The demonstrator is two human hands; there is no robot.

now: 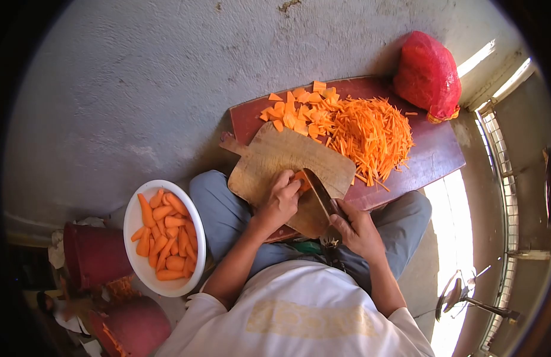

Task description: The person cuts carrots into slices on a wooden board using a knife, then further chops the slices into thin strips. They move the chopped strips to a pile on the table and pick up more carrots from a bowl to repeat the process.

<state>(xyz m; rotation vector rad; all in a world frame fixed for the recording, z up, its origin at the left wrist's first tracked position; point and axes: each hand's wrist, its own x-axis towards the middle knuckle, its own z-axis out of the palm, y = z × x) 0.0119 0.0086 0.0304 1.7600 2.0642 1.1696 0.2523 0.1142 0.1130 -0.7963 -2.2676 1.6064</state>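
Observation:
My left hand [280, 201] is closed on a piece of carrot [303, 180], pressing it on the wooden chopping board [269, 152]. In my right hand [357, 229] is a cleaver [323, 193], its handle inside my fingers and its dark blade slanting beside the carrot. Part of the carrot is hidden by my fingers and the blade. Beyond the board, a heap of carrot slices [302, 110] lies next to a larger pile of carrot strips [373, 137] on the dark red table [433, 154].
On the left, a white basin [130, 226] holds several peeled carrots [168, 235]. Two red buckets [94, 256] stand beyond it, one with orange scraps. A red mesh bag [427, 74] sits at the table's far right corner, near the wall [168, 89].

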